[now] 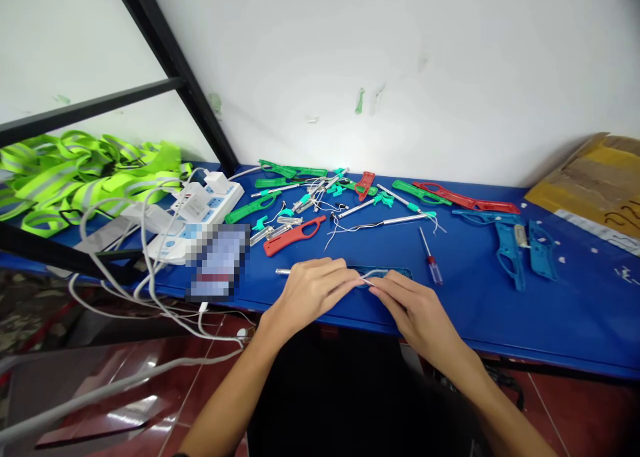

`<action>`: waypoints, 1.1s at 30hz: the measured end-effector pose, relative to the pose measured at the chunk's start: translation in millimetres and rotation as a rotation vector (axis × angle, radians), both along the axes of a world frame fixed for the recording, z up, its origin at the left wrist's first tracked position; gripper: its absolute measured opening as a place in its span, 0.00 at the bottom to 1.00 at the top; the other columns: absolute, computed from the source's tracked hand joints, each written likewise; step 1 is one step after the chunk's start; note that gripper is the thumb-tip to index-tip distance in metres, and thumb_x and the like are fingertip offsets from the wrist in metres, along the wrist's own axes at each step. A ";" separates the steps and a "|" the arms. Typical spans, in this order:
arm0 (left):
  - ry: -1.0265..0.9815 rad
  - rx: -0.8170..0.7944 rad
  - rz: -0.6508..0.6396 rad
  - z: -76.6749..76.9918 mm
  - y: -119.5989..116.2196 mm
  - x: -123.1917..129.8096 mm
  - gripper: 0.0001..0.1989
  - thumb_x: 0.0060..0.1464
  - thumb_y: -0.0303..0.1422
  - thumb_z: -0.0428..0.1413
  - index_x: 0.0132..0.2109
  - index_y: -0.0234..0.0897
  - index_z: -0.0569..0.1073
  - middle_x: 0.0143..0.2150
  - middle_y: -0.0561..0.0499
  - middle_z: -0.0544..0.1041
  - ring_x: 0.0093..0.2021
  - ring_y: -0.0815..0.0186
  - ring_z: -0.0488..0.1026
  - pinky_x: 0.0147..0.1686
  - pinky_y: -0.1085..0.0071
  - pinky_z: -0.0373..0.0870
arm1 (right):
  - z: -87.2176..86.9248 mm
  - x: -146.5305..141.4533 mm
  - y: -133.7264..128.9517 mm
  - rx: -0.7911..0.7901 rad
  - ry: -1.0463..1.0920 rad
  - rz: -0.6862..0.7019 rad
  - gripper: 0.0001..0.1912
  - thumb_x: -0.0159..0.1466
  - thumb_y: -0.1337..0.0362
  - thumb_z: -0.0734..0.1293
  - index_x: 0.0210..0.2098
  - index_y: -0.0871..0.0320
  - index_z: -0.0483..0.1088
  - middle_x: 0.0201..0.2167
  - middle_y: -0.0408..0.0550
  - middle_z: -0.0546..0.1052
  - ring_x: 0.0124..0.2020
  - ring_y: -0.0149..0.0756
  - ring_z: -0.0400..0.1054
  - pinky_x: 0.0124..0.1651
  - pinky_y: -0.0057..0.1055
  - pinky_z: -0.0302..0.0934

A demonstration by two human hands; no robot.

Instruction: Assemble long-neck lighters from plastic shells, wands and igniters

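Near the table's front edge, my left hand [317,285] and my right hand [413,300] almost meet at the fingertips. Both are closed in a pinch on a thin white wire [369,281]. Beneath them lies a blue lighter casing half [404,271], mostly covered by my fingers. A metal lighter tube [283,271] pokes out to the left of my left hand. Beyond my right hand rests a screwdriver [432,260] with a clear purplish handle. A red lighter casing half [295,236] lies past my left hand.
Green casing halves [253,208], wired metal tubes [405,219] and clear fuel tanks [283,229] are strewn along the back. Blue casing parts [511,250] and a cardboard box [590,183] sit right. At left are a phone [220,260], power strip [220,203] and yellow-green straps [90,177].
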State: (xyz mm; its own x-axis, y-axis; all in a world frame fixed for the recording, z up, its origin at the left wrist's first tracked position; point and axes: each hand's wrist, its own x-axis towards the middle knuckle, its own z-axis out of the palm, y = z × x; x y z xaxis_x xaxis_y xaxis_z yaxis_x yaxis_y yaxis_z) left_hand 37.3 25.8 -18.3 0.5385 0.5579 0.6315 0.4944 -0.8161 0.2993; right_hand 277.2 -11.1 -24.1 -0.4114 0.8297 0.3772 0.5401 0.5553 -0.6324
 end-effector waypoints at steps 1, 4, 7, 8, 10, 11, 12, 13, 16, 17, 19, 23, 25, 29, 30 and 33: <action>0.018 0.009 0.000 0.0 0.4 -0.6 0.10 0.76 0.35 0.56 0.47 0.37 0.81 0.37 0.52 0.82 0.33 0.68 0.77 0.36 0.71 0.70 | 2.5 2.9 2.3 0.012 -0.024 0.010 0.15 0.80 0.64 0.62 0.58 0.50 0.79 0.42 0.46 0.81 0.42 0.37 0.78 0.47 0.34 0.72; 0.041 0.000 0.018 -0.6 1.9 -1.6 0.11 0.76 0.36 0.57 0.55 0.36 0.81 0.41 0.50 0.83 0.36 0.66 0.78 0.40 0.69 0.74 | 7.6 11.7 10.2 0.080 -0.111 0.025 0.14 0.80 0.61 0.63 0.57 0.53 0.79 0.45 0.49 0.83 0.45 0.40 0.79 0.50 0.36 0.75; 0.013 -0.055 0.055 -2.0 2.4 -1.5 0.15 0.76 0.34 0.55 0.63 0.33 0.77 0.44 0.48 0.82 0.40 0.64 0.79 0.46 0.66 0.78 | 6.1 17.3 15.4 0.140 -0.192 0.041 0.17 0.80 0.58 0.62 0.63 0.52 0.76 0.48 0.51 0.82 0.47 0.42 0.80 0.49 0.37 0.77; 0.007 -0.078 0.061 -2.5 2.2 -1.4 0.15 0.76 0.33 0.55 0.64 0.34 0.76 0.44 0.48 0.82 0.41 0.64 0.79 0.48 0.66 0.78 | 4.4 18.2 16.3 0.161 -0.206 0.037 0.18 0.80 0.59 0.61 0.65 0.52 0.74 0.48 0.51 0.82 0.46 0.42 0.80 0.48 0.37 0.77; -0.008 -0.119 0.057 -3.2 1.6 -1.0 0.15 0.76 0.33 0.55 0.64 0.34 0.75 0.45 0.47 0.82 0.43 0.63 0.79 0.49 0.64 0.78 | 1.2 19.3 17.6 0.208 -0.214 0.025 0.20 0.80 0.62 0.59 0.67 0.50 0.72 0.48 0.50 0.82 0.47 0.42 0.80 0.47 0.37 0.78; -0.010 -0.151 0.055 -3.3 1.1 -0.9 0.13 0.76 0.33 0.55 0.62 0.35 0.75 0.45 0.47 0.82 0.43 0.62 0.79 0.50 0.64 0.78 | 0.4 19.8 18.4 0.223 -0.210 0.019 0.20 0.80 0.64 0.59 0.68 0.49 0.72 0.49 0.50 0.82 0.47 0.41 0.79 0.48 0.37 0.78; -0.014 -0.188 0.058 -3.2 0.7 -1.0 0.11 0.76 0.34 0.56 0.60 0.36 0.75 0.46 0.47 0.82 0.44 0.62 0.79 0.50 0.64 0.78 | 0.5 20.6 19.4 0.231 -0.205 0.016 0.21 0.80 0.65 0.60 0.68 0.48 0.71 0.49 0.50 0.82 0.47 0.41 0.79 0.48 0.36 0.78; -0.017 -0.231 0.065 -2.8 0.4 -1.2 0.09 0.76 0.34 0.56 0.57 0.36 0.75 0.46 0.47 0.81 0.45 0.62 0.79 0.50 0.64 0.78 | 1.4 21.6 20.8 0.232 -0.201 0.013 0.21 0.79 0.66 0.60 0.68 0.48 0.71 0.50 0.50 0.82 0.48 0.41 0.79 0.48 0.36 0.77; -0.022 -0.343 0.080 -1.2 -0.2 -4.0 0.05 0.76 0.35 0.55 0.52 0.38 0.72 0.45 0.48 0.79 0.46 0.62 0.79 0.49 0.64 0.77 | 8.0 24.9 27.2 0.213 -0.199 0.000 0.20 0.79 0.67 0.62 0.66 0.47 0.73 0.50 0.49 0.82 0.48 0.40 0.78 0.45 0.34 0.77; -0.023 -0.364 0.071 -0.6 -0.1 -5.7 0.05 0.76 0.35 0.55 0.51 0.39 0.71 0.46 0.48 0.78 0.46 0.62 0.78 0.49 0.64 0.77 | 10.5 25.4 29.9 0.205 -0.199 0.002 0.19 0.79 0.67 0.62 0.65 0.47 0.74 0.49 0.49 0.82 0.47 0.40 0.78 0.44 0.34 0.76; -0.023 -0.389 0.046 0.0 0.2 -10.1 0.04 0.77 0.35 0.54 0.51 0.40 0.71 0.47 0.48 0.78 0.48 0.61 0.78 0.51 0.64 0.76 | 14.2 24.9 35.3 0.180 -0.177 0.018 0.16 0.78 0.66 0.63 0.60 0.48 0.77 0.48 0.48 0.83 0.47 0.41 0.79 0.46 0.35 0.77; -0.022 -0.388 0.029 -1.5 1.4 -18.4 0.03 0.76 0.32 0.55 0.53 0.40 0.72 0.53 0.46 0.78 0.54 0.61 0.76 0.55 0.63 0.74 | 13.8 20.2 41.9 0.118 -0.084 0.022 0.09 0.77 0.65 0.66 0.51 0.51 0.79 0.44 0.48 0.84 0.45 0.41 0.80 0.49 0.36 0.77; -0.036 -0.365 0.029 -3.2 2.4 -20.7 0.04 0.76 0.31 0.55 0.53 0.40 0.74 0.55 0.45 0.78 0.56 0.61 0.76 0.57 0.63 0.74 | 12.1 18.4 42.6 0.074 -0.060 0.020 0.08 0.76 0.64 0.67 0.50 0.52 0.78 0.44 0.48 0.84 0.44 0.40 0.80 0.49 0.36 0.77; -0.046 -0.275 0.058 -5.5 5.5 -22.3 0.06 0.75 0.32 0.57 0.52 0.38 0.78 0.53 0.46 0.82 0.53 0.60 0.78 0.55 0.60 0.74 | 11.9 17.8 41.3 -0.041 -0.049 0.026 0.09 0.77 0.62 0.66 0.52 0.51 0.79 0.47 0.49 0.84 0.46 0.41 0.80 0.52 0.38 0.77; -0.030 -0.246 0.074 -5.8 6.3 -22.5 0.07 0.75 0.33 0.57 0.52 0.38 0.79 0.51 0.46 0.83 0.51 0.60 0.79 0.54 0.59 0.73 | 12.5 18.0 40.7 -0.067 -0.045 0.031 0.10 0.77 0.61 0.66 0.52 0.51 0.79 0.48 0.50 0.84 0.47 0.42 0.80 0.53 0.39 0.77; 0.018 -0.201 0.112 -6.6 8.0 -23.1 0.09 0.74 0.35 0.58 0.52 0.38 0.82 0.49 0.46 0.84 0.48 0.59 0.78 0.50 0.58 0.72 | 13.7 18.9 38.7 -0.129 -0.024 0.057 0.12 0.78 0.58 0.65 0.54 0.50 0.80 0.49 0.51 0.84 0.49 0.43 0.80 0.54 0.40 0.77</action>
